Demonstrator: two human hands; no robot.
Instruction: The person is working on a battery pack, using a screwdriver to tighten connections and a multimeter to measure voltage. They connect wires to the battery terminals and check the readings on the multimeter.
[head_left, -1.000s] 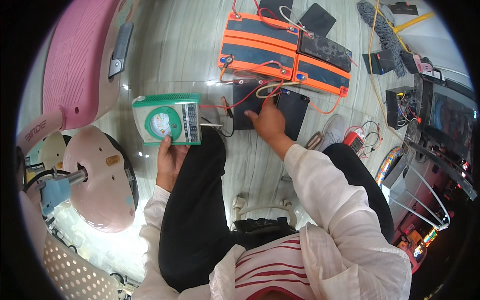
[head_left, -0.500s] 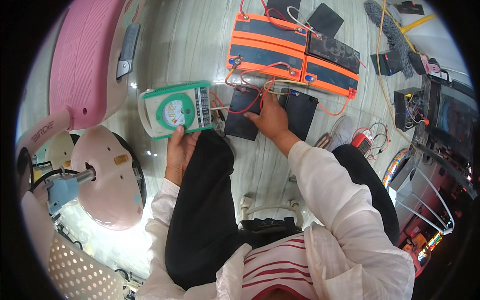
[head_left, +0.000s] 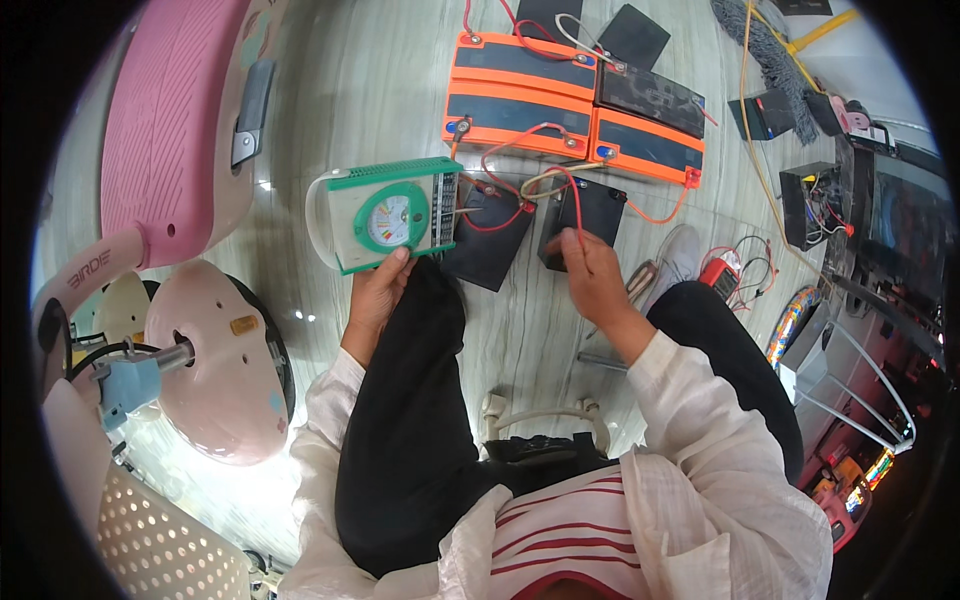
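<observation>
My left hand grips the lower edge of a green-and-white battery tester with a round dial, its thumb on the front and the other fingers beneath. My right hand is closed, with thumb and fingers pinching a red wire that loops down from above. It hangs over the front edge of the right black battery; whether it touches the battery I cannot tell. The left black battery lies tilted beside the tester. Behind them stand several orange-cased batteries joined by wires.
More black batteries lie at the back. A red multimeter with leads is by my shoe on the right. Beyond are a grey mop and an opened wired box. A pink scooter stands on the left.
My right hand has left the left black battery and moved right and nearer, drawing the red wire along. My left hand has shifted the tester to the right, toward the batteries.
</observation>
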